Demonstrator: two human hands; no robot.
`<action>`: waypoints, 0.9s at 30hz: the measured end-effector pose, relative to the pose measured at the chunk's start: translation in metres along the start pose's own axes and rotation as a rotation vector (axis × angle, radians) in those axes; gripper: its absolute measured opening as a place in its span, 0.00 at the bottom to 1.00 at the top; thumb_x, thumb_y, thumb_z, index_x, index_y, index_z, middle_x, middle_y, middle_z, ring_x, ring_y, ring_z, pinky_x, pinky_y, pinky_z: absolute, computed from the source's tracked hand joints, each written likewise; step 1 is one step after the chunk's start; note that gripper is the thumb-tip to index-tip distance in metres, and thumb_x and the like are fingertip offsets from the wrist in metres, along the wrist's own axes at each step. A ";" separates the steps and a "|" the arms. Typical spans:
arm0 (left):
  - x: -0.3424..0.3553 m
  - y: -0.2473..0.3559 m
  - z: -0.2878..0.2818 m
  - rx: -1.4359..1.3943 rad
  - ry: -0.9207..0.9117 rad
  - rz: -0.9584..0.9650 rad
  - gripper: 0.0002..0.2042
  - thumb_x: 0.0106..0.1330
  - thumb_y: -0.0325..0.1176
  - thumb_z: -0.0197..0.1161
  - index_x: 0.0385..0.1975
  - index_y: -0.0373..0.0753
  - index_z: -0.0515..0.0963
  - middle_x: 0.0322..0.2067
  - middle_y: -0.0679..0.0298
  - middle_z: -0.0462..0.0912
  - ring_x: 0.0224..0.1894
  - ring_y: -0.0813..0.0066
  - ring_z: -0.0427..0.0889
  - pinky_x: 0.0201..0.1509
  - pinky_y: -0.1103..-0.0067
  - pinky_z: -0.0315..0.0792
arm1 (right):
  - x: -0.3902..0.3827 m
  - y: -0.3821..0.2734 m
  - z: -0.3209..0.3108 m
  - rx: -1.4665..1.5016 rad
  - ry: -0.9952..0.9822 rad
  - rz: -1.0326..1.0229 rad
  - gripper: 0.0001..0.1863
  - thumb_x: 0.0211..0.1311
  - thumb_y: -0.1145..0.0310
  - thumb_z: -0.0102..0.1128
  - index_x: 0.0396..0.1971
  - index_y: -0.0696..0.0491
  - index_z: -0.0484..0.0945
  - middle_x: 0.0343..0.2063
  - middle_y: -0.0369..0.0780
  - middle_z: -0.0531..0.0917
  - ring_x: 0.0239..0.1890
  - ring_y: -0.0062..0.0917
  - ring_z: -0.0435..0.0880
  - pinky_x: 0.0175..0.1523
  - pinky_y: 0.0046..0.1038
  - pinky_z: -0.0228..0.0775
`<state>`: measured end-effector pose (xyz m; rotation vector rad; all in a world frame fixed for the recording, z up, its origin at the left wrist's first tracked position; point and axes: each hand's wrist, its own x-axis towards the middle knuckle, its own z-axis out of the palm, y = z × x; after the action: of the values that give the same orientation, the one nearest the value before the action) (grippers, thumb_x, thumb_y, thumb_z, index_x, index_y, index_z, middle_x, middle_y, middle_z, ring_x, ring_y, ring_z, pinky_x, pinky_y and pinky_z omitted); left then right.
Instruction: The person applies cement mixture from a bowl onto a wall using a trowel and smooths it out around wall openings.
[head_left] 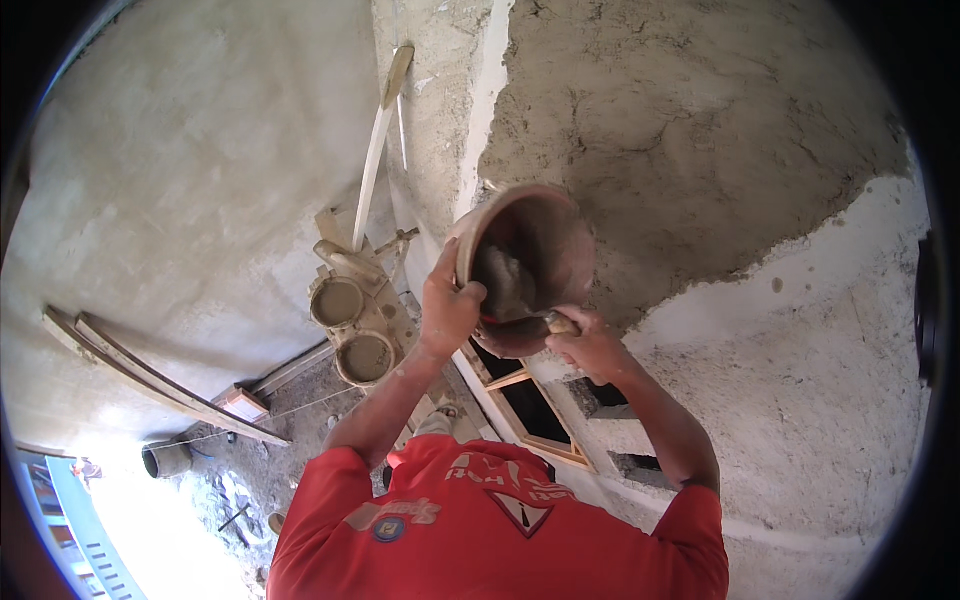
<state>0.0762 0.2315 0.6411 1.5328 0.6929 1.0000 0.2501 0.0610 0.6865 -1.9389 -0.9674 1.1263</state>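
Note:
My left hand (450,303) grips the rim of a mortar-smeared reddish bucket (572,250), which is tilted so that its mouth faces me. Its thumb hooks over the edge. In my closed right hand (592,348) is the pale handle of a trowel (562,323), at the bucket's lower rim. A grey lump (508,283) shows inside the bucket; whether it is mortar alone or mortar over the blade is unclear. Behind the bucket, dark wet plaster (700,130) covers the upper wall, with a ragged lower edge against the paler wall (780,390).
Two mortar-filled buckets (337,302) (365,358) stand below on a plank platform. A long wooden strip (375,170) leans in the corner. More boards (160,375) rest against the left wall. A wooden window frame (535,415) lies below my right arm. Another bucket (167,458) is on the ground.

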 end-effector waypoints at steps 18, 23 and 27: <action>0.024 0.036 -0.045 -0.306 0.084 -0.023 0.28 0.50 0.19 0.57 0.57 0.30 0.76 0.43 0.65 0.84 0.41 0.78 0.80 0.46 0.82 0.72 | -0.048 -0.114 -0.056 -0.260 0.144 -0.024 0.31 0.55 0.62 0.70 0.58 0.57 0.72 0.36 0.41 0.80 0.25 0.21 0.77 0.31 0.22 0.74; 0.031 0.043 -0.058 -0.393 0.204 0.031 0.28 0.50 0.20 0.56 0.57 0.31 0.76 0.44 0.64 0.84 0.41 0.76 0.81 0.48 0.80 0.73 | -0.087 -0.229 -0.080 -0.451 0.062 -0.187 0.31 0.53 0.60 0.73 0.55 0.57 0.71 0.37 0.40 0.80 0.29 0.22 0.80 0.32 0.25 0.75; 0.036 0.032 -0.072 -0.399 0.170 0.013 0.30 0.49 0.17 0.55 0.59 0.28 0.73 0.51 0.58 0.82 0.52 0.70 0.80 0.62 0.77 0.70 | -0.102 -0.280 -0.099 -0.679 0.037 -0.604 0.30 0.55 0.61 0.72 0.55 0.61 0.75 0.35 0.41 0.81 0.28 0.22 0.80 0.28 0.25 0.73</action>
<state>0.0271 0.2896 0.6820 1.1148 0.5593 1.2068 0.2318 0.0919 0.9981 -1.9091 -1.9270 0.4302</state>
